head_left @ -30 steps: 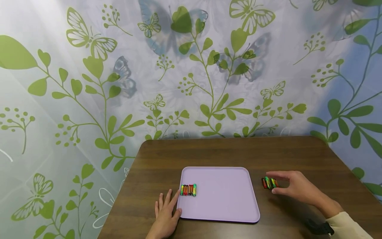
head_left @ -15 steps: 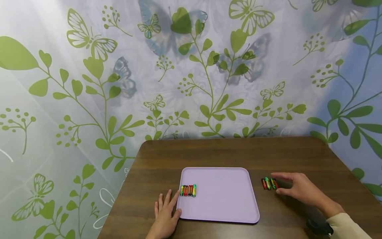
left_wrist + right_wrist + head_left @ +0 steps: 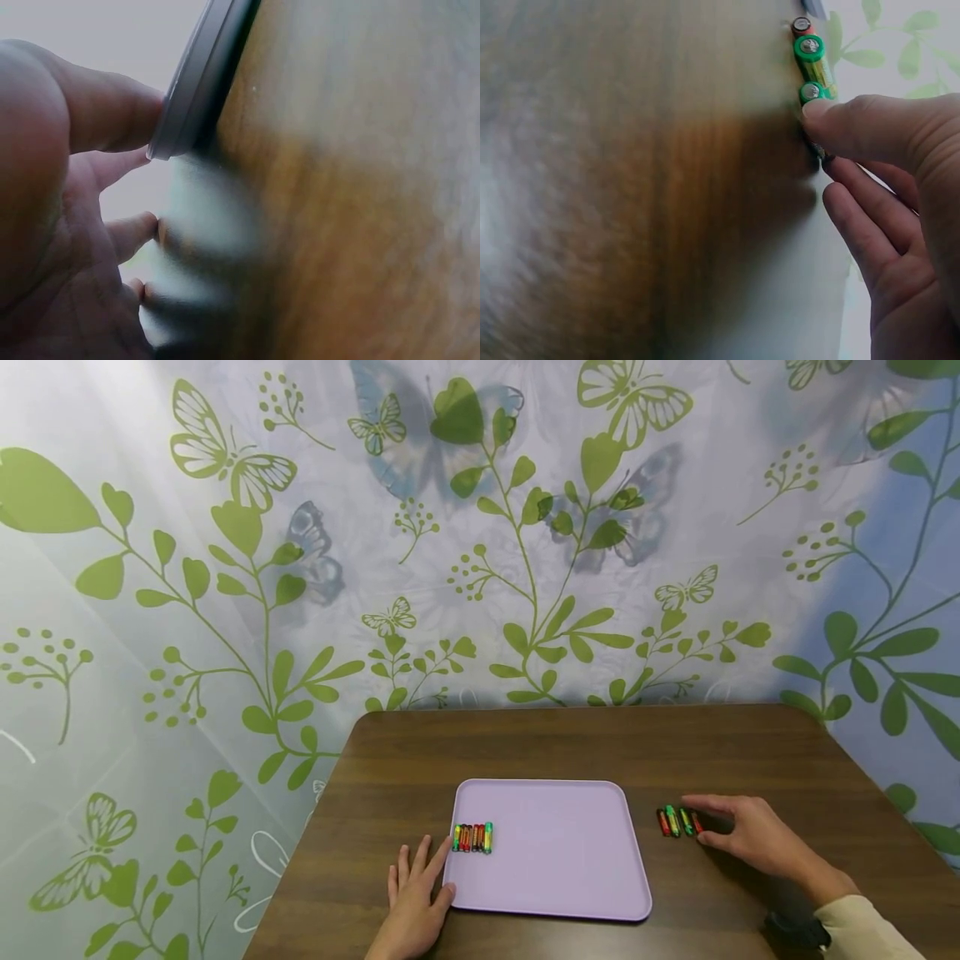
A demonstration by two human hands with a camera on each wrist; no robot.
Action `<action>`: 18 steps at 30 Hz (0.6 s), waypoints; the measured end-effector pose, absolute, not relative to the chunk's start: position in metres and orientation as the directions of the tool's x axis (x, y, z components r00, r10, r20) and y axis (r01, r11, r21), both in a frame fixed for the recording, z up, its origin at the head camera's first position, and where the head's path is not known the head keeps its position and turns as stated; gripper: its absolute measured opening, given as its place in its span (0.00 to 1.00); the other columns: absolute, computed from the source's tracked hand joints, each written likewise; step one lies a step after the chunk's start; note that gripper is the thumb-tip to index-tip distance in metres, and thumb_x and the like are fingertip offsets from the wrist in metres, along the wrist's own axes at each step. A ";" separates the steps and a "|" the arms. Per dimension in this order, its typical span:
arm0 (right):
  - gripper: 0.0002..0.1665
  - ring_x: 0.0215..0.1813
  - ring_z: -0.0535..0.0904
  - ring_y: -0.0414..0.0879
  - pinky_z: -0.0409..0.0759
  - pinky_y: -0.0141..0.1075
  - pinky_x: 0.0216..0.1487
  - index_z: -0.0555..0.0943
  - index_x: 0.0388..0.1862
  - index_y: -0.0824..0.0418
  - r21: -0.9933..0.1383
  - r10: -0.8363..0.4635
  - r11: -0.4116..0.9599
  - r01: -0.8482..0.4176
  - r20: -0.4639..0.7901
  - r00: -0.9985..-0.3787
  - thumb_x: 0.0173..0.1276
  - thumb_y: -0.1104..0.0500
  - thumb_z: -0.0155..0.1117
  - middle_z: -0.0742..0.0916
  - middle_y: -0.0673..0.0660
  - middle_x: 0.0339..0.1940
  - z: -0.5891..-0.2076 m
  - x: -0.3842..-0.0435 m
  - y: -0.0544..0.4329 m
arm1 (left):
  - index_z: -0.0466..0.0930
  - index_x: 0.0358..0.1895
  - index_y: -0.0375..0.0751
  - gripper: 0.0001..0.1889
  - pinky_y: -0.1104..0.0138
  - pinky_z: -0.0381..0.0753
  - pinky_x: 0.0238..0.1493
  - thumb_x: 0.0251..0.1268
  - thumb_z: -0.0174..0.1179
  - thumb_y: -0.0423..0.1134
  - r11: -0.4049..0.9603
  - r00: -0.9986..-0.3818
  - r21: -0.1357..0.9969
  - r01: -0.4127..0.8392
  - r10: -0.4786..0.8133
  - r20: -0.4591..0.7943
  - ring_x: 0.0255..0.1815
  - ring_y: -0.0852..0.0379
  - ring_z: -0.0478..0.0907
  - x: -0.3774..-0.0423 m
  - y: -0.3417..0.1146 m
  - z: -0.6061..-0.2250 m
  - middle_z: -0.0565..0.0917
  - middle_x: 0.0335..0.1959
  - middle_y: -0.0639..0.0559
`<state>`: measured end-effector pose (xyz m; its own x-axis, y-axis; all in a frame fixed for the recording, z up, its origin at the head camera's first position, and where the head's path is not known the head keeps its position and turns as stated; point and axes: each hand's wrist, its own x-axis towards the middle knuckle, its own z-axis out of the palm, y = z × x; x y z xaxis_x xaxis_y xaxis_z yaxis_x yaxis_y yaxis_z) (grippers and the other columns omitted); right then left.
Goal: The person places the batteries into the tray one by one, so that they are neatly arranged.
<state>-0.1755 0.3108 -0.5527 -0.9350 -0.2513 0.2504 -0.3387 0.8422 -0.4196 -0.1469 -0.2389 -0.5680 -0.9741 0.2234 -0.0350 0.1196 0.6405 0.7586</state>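
Note:
A pale purple tray point(image 3: 555, 852) lies on the table. Along its left edge several red-black and green-yellow batteries point(image 3: 473, 837) stand side by side in a row. My left hand point(image 3: 412, 897) rests with spread fingers at the tray's left edge, the thumb point(image 3: 124, 112) against the rim. Right of the tray lies a second short row of batteries point(image 3: 672, 821), red and green. My right hand point(image 3: 757, 835) pinches the rightmost red battery point(image 3: 696, 822) between thumb and index finger. In the right wrist view the thumb point(image 3: 855, 124) covers most of it, beside a green battery point(image 3: 810, 91).
The brown wooden table point(image 3: 570, 743) reaches back to a hanging cloth point(image 3: 480, 568) printed with leaves and butterflies. A dark band point(image 3: 797, 931) sits at the right wrist below a cream sleeve point(image 3: 866, 931).
My right hand has shifted slightly right along the loose batteries, and a gap has opened between the rightmost red one and its green neighbour. The left hand and tray look unmoved.

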 end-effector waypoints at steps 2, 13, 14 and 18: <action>0.32 0.54 0.91 0.45 0.90 0.37 0.47 0.91 0.62 0.55 -0.417 -0.255 0.840 -0.346 0.258 -0.932 0.57 0.54 0.89 0.95 0.57 0.55 -0.554 -0.175 0.311 | 0.68 0.85 0.50 0.34 0.25 0.21 0.80 0.79 0.63 0.38 0.643 -0.974 0.757 0.120 0.222 -0.035 0.88 0.17 0.29 -0.147 -0.239 -0.569 0.53 0.89 0.28; 0.30 0.51 0.92 0.42 0.90 0.36 0.46 0.92 0.60 0.53 -0.402 -0.208 0.861 -0.312 0.283 -0.937 0.57 0.55 0.89 0.95 0.57 0.54 -0.554 -0.169 0.309 | 0.68 0.85 0.51 0.34 0.25 0.22 0.80 0.78 0.63 0.38 0.646 -0.975 0.754 0.119 0.218 -0.033 0.88 0.17 0.30 -0.148 -0.240 -0.569 0.54 0.89 0.28; 0.30 0.51 0.92 0.42 0.90 0.36 0.46 0.92 0.60 0.53 -0.411 -0.206 0.856 -0.313 0.284 -0.937 0.57 0.55 0.89 0.95 0.57 0.54 -0.553 -0.168 0.306 | 0.68 0.85 0.51 0.34 0.25 0.22 0.80 0.79 0.63 0.38 0.647 -0.975 0.753 0.119 0.218 -0.032 0.88 0.17 0.30 -0.148 -0.240 -0.569 0.54 0.89 0.28; 0.31 0.51 0.93 0.46 0.90 0.35 0.46 0.91 0.61 0.55 -0.461 -0.204 0.828 -0.318 0.281 -0.938 0.58 0.55 0.89 0.95 0.57 0.55 -0.546 -0.167 0.293 | 0.68 0.85 0.51 0.34 0.25 0.22 0.80 0.79 0.63 0.38 0.647 -0.975 0.753 0.119 0.219 -0.034 0.88 0.17 0.30 -0.148 -0.240 -0.568 0.54 0.89 0.28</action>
<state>-0.1672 0.2926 -0.5462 -0.9377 -0.2038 0.2812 -0.3183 0.8281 -0.4614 -0.1476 -0.2395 -0.5680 -0.9751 0.2191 -0.0338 0.1193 0.6471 0.7530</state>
